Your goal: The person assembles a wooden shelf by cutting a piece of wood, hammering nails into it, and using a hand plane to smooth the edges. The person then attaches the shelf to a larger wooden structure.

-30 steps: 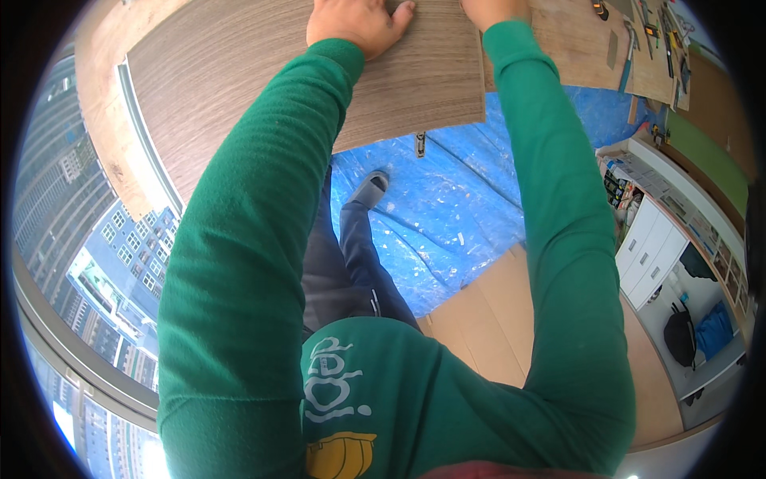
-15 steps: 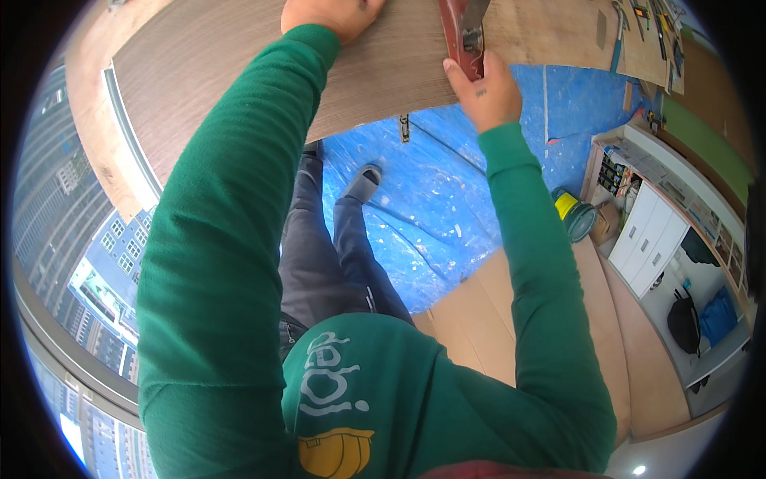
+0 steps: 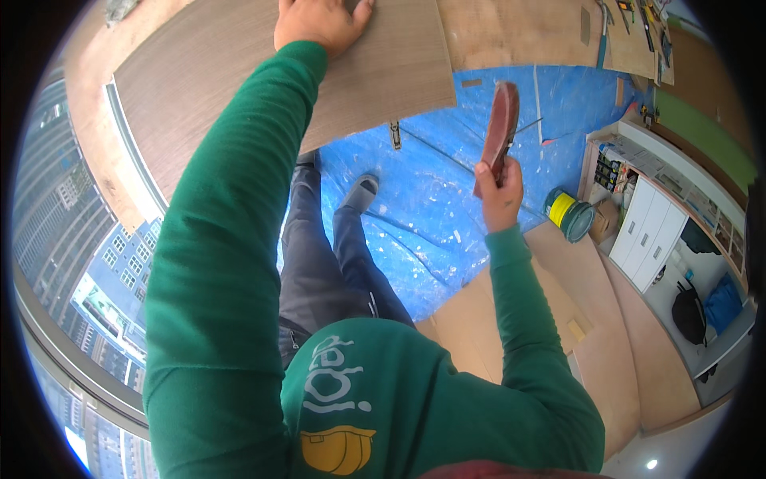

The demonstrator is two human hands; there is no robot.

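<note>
Palm of the left hand [image 3: 319, 22] lies flat, fingers spread, on the wood panel [image 3: 239, 88] to steady it; the right hand [image 3: 500, 195] grips a reddish sanding block [image 3: 499, 128] above the blue tarp [image 3: 447, 215].

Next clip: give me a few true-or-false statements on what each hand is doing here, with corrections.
1. The left hand lies flat on the wood panel. True.
2. The right hand holds a reddish-brown sanding pad. True.
3. The sanding pad is pressed against the panel. False: it is held up, clear of the panel, over the blue tarp.
4. Both sleeves are blue. False: they are green.
5. A yellow-topped bucket stands on the tarp to the person's right. True.
</note>
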